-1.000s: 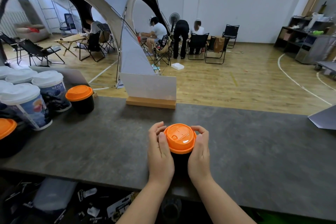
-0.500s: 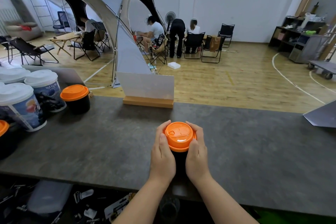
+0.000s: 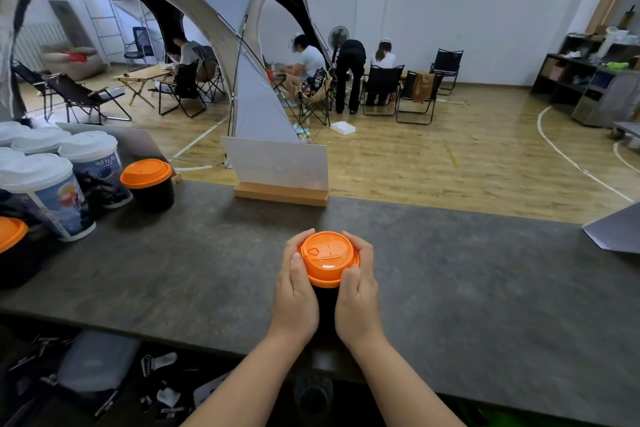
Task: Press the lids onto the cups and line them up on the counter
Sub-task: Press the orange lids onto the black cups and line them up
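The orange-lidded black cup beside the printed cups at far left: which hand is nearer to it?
Left. The left hand and right hand flank a different cup, well right of that far cup.

Bright, even indoor light. Soft glare on orange lid (image 3: 328, 255) and wooden floor (image 3: 433, 163). Dim below bench (image 3: 173, 270) edge. Wide-angle bowing at edges; mild blur.

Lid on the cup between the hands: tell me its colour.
Orange lid, on a black cup; shown in the head view, the only one.
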The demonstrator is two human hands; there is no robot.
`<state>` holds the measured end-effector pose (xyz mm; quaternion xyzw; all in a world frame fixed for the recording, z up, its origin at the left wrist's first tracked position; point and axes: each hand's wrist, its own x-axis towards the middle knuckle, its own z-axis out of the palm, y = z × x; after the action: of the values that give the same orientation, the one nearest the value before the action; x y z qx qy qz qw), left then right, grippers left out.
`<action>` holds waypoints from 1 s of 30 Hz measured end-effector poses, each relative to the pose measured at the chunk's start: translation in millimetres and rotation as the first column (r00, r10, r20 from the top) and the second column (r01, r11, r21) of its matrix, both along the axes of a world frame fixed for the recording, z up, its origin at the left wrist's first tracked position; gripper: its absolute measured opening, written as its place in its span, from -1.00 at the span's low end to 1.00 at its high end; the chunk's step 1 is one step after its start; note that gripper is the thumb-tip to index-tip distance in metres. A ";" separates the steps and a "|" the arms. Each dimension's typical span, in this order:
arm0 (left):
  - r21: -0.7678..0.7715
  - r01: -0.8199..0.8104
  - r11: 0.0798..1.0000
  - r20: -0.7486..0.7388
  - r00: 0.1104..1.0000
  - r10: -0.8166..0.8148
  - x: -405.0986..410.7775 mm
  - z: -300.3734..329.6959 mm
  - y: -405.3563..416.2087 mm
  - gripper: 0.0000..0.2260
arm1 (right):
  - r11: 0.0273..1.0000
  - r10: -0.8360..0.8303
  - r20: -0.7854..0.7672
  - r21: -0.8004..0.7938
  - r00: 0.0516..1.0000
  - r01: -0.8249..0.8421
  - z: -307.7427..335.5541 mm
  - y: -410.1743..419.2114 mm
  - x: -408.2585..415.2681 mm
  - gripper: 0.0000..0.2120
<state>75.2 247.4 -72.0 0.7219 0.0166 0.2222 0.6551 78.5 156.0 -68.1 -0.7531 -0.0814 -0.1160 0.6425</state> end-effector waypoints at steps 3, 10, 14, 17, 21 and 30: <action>-0.001 0.007 1.000 -0.010 1.000 -0.007 -0.4 0.3 -0.6 -0.62 | 1.000 0.019 -0.002 -0.011 1.000 -0.019 -0.7 -0.6 -0.7 -0.68; -0.027 -0.002 1.000 -0.023 1.000 0.001 -2.0 3.1 -4.8 -0.65 | 0.997 -0.062 0.002 0.049 0.998 0.062 1.2 -2.7 -5.2 -0.62; 0.007 -0.014 1.000 -0.045 0.999 0.015 -5.2 1.5 -8.2 -0.68 | 0.967 -0.225 0.015 0.123 0.974 0.222 1.2 -5.3 -0.4 -0.72; -0.153 -0.001 0.988 -0.129 0.991 -0.019 -8.3 0.1 -0.6 -0.71 | 0.955 -0.273 0.020 0.127 0.962 0.268 -3.4 -3.4 3.1 -0.84; -0.280 0.195 0.940 -0.143 0.960 -0.242 -29.4 7.5 43.8 -0.62 | 0.964 -0.244 0.032 0.120 0.969 0.239 -1.2 27.1 1.9 -0.74; 0.072 -0.145 0.987 -0.001 0.989 0.145 -19.4 16.9 230.9 -0.27 | 0.944 0.264 0.012 0.200 0.964 -0.261 18.3 206.7 29.3 -0.48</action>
<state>55.8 478.4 -55.2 0.7425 0.0631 0.2676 0.6108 107.8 362.7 -49.8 -0.6681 -0.1641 -0.0310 0.7251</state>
